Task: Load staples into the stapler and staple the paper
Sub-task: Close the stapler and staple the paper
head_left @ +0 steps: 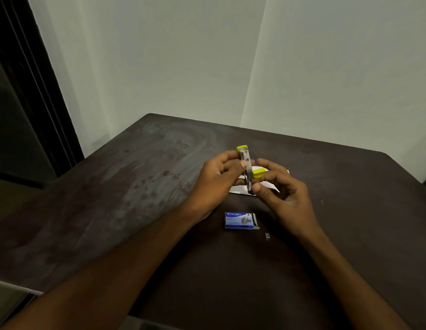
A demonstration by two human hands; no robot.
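Head view: the left hand (221,172) clamps the yellow-and-metal stapler (247,171), held up over the dark table (135,186), above the white paper (240,188). The right hand (281,191) pinches its lower end. Loading appears under way; next, probably closing it. Nearby lie a glossy blue cardboard staple box (239,220) and a short metallic staple strip (267,236).

Dark table (112,186): paper (238,188), staple box (240,220).

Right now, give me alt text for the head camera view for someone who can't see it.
Two bare hands, left hand and right hand, hold an opened yellow stapler above a dark table. White paper lies beneath; a blue staple box lies nearer.
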